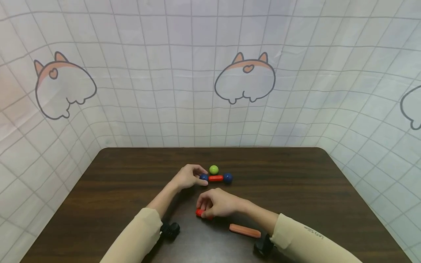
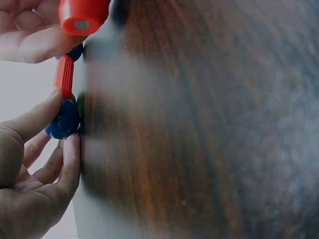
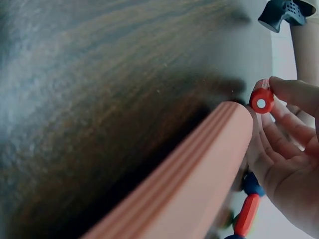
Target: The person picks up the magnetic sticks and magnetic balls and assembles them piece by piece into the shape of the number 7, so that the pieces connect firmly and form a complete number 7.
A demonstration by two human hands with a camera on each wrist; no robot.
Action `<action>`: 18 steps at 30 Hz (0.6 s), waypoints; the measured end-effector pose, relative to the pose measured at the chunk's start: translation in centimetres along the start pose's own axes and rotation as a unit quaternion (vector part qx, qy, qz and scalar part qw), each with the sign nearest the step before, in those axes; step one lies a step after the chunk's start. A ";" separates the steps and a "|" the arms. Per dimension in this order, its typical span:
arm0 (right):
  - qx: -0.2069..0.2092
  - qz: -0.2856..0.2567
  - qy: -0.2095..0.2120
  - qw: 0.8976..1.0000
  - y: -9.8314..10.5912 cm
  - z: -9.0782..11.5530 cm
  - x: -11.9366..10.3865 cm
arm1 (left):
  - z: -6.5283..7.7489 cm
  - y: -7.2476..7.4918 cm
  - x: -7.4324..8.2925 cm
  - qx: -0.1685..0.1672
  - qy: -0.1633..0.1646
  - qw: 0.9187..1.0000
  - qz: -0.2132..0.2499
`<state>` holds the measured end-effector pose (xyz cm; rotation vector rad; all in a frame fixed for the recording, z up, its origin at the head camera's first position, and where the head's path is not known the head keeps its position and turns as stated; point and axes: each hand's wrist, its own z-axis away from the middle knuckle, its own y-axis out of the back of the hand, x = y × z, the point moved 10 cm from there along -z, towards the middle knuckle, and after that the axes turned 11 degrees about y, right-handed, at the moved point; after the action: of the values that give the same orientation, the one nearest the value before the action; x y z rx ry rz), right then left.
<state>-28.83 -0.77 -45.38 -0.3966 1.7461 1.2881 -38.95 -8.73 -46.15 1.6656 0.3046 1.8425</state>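
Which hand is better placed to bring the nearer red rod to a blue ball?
Probably the right hand: it pinches the nearer red rod, while the left hand holds the left blue ball.

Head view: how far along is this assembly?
Looks done: a red ridged rod joins two blue balls. In hand: the left hand pinches one ball; the right hand holds another red rod. Probably left: that rod, the separate orange ridged rod, perhaps the glossy green ball.

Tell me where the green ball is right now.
In the head view, the green ball sits just beyond the red rod between two blue balls, right of the left hand.
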 end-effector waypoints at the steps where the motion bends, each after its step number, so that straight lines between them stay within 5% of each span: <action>1: 0.001 0.005 0.000 1.000 -0.1 0.0 0.0 | 0.0 0.0 0.0 0.000 0.001 1.000 0.000; 18: 0.010 0.064 -0.003 0.998 -0.3 0.1 -0.3 | 0.3 0.1 0.3 0.000 0.005 1.000 -0.001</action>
<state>-28.41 -0.90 -45.32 -0.2715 1.8022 1.3597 -38.68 -8.71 -45.84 1.6569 0.3089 1.8498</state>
